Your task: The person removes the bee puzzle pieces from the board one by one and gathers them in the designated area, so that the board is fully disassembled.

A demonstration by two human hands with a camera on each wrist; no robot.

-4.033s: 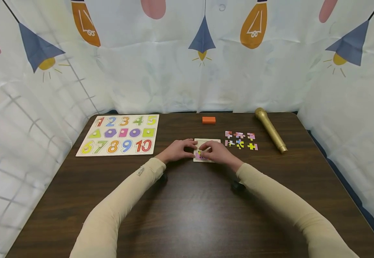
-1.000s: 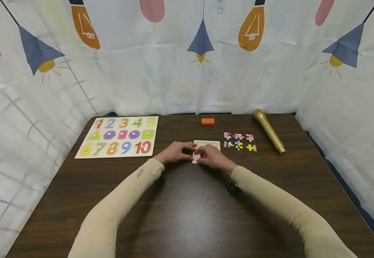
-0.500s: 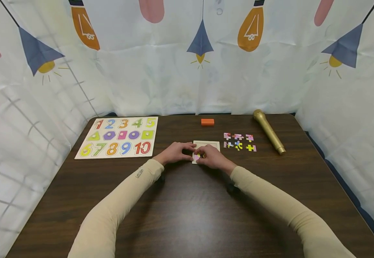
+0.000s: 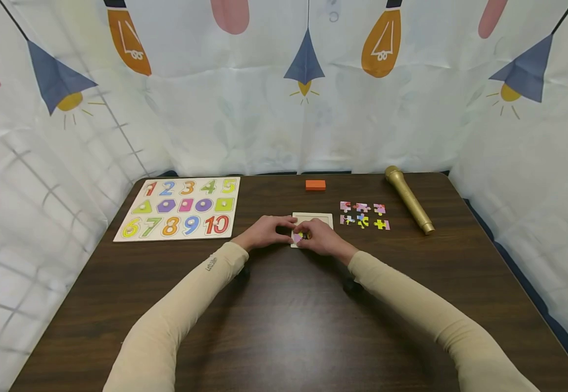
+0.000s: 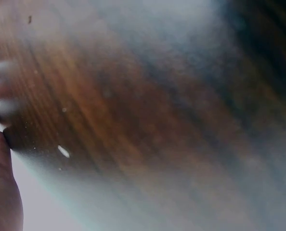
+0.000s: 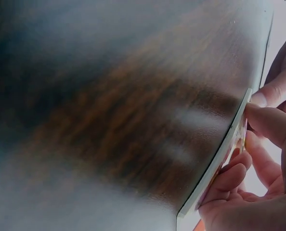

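Observation:
A small pale puzzle tray (image 4: 324, 216) lies on the table in front of me, with pink and yellow puzzle pieces (image 4: 297, 238) at its near left, partly hidden by my fingers. My right hand (image 4: 319, 237) is over the tray, pinching a small puzzle piece between thumb and fingers. In the right wrist view, that piece (image 6: 243, 139) shows only as a thin yellowish edge over the tray (image 6: 213, 166). My left hand (image 4: 266, 231) rests at the tray's left side, thumb and fingers spread along the edge. The left wrist view catches only part of the left hand (image 5: 2, 178).
Several loose puzzle pieces (image 4: 362, 215) lie in two rows right of the tray. Beyond them is a gold microphone (image 4: 408, 198). An orange block (image 4: 315, 185) sits behind the tray. A number-and-shape board (image 4: 178, 209) lies at the left of the dark wooden table (image 4: 288, 326).
Over four seconds, my right hand has shifted slightly left and nearer over the tray, its fingers drawn closer together. During the last second both hands have barely moved; the loose pieces stay put.

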